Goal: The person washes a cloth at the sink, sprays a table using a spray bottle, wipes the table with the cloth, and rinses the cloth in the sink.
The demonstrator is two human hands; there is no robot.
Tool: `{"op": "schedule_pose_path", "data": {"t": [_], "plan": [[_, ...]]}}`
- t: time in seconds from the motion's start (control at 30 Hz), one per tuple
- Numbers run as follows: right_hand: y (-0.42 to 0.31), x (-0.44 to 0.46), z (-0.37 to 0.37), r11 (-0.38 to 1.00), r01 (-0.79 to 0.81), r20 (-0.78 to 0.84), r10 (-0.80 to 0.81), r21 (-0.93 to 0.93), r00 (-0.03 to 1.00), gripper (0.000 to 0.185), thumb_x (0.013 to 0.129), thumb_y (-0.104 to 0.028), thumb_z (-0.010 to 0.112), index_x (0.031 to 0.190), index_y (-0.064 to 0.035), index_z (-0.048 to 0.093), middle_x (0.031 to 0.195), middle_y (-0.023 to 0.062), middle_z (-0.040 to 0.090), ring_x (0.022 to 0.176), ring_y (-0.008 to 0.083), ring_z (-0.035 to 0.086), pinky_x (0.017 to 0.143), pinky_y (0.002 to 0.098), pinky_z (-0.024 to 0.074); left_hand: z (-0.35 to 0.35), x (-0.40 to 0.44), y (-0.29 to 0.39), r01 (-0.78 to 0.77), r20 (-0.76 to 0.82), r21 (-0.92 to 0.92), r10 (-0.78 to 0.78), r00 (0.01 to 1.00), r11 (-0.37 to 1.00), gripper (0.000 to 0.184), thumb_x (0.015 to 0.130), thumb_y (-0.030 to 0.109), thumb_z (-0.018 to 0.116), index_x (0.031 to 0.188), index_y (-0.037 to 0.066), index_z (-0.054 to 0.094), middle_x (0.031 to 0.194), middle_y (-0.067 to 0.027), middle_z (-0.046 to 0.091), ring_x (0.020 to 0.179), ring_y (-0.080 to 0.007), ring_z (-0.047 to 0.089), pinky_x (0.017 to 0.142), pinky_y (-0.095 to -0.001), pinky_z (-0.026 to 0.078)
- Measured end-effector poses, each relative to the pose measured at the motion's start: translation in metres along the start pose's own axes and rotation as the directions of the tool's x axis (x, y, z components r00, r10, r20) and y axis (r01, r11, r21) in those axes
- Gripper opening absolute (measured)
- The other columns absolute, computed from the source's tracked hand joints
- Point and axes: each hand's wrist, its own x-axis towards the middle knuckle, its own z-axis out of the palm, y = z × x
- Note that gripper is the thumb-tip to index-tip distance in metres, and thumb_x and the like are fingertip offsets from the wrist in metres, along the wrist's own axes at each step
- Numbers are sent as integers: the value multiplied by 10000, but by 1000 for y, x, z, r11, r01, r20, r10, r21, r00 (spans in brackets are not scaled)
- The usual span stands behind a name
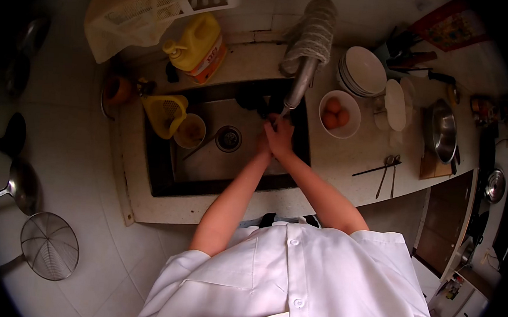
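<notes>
Both hands are together over the right side of the sink (203, 172), just below the spout of the metal tap (299, 88). My right hand (279, 139) lies on top, its fingers folded over my left hand. Most of my left hand (262, 145) is hidden beneath it, so its fingers do not show clearly. A thin stream of water seems to run from the spout onto the fingers. In the basin to the left are a bowl (190, 131) with some residue, a yellow strainer basket (166, 114) and a thin stick-like utensil near the drain (229, 139).
Right of the sink stand a white bowl with three eggs (331, 118), stacked bowls (363, 72), spoons with a dark stick (388, 165) and a metal basin (442, 131). A yellow jug (198, 47) is behind the sink. Ladles and a wire skimmer (49, 245) hang at left.
</notes>
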Motion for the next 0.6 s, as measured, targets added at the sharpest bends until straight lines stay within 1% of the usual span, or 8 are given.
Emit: {"op": "schedule_pose_path", "data": {"t": [0.07,0.27,0.3,0.37,0.4,0.47,0.53,0.6], "plan": [[20,11,17,961,-232,193,201,152,960,335,751,-260,546,1006,-42,546,930,164,559,948,366,488,787,417,403,4,-9,9,-84,-32,276,96,995,958,399,836,381,408,1059,67,511,1005,-97,572,949,-241,536,794,-360,415],[5,25,-8,913,-402,209,381,66,900,253,761,-211,517,872,-2,605,830,201,598,790,366,583,691,422,467,3,-15,20,-285,43,381,291,956,880,399,863,349,388,1055,19,505,973,-142,579,922,-271,541,758,-351,407],[17,27,-5,913,-402,211,381,66,900,253,761,-211,517,872,-2,605,830,201,598,790,366,583,691,422,467,-1,-8,13,-369,91,511,378,921,776,358,870,308,377,1000,6,518,888,-190,571,844,-323,545,709,-379,413],[41,29,3,959,76,354,27,-273,935,197,755,-144,484,841,-13,605,859,193,599,793,337,589,687,418,475,-5,-3,4,-437,147,624,453,880,647,327,878,267,367,946,-7,531,803,-239,562,765,-376,549,661,-406,419],[50,29,6,959,78,357,25,-272,934,197,755,-144,484,841,-13,605,859,193,599,793,337,589,687,418,475,-5,-5,1,-471,168,661,497,851,584,319,882,249,357,908,-21,525,787,-250,552,750,-397,532,644,-417,411],[65,31,9,805,404,520,-142,-435,843,169,753,-120,470,715,-30,609,771,175,596,746,327,590,647,399,479,-6,-9,3,-501,191,694,539,821,517,317,886,230,346,871,-36,518,771,-262,541,735,-417,515,627,-429,403],[78,31,5,857,347,497,-127,-382,859,151,746,-118,485,727,-32,607,764,169,599,733,315,593,642,386,477,-10,-16,11,-534,308,576,440,843,619,299,881,202,356,857,-54,509,749,-270,526,733,-412,519,625,-438,404],[87,33,-1,937,227,448,-89,-265,890,121,732,-113,513,750,-36,604,749,158,604,706,292,598,632,360,475,-15,-19,14,-566,357,587,442,823,580,269,870,185,383,887,-50,511,779,-251,543,724,-389,532,621,-433,407]]}}
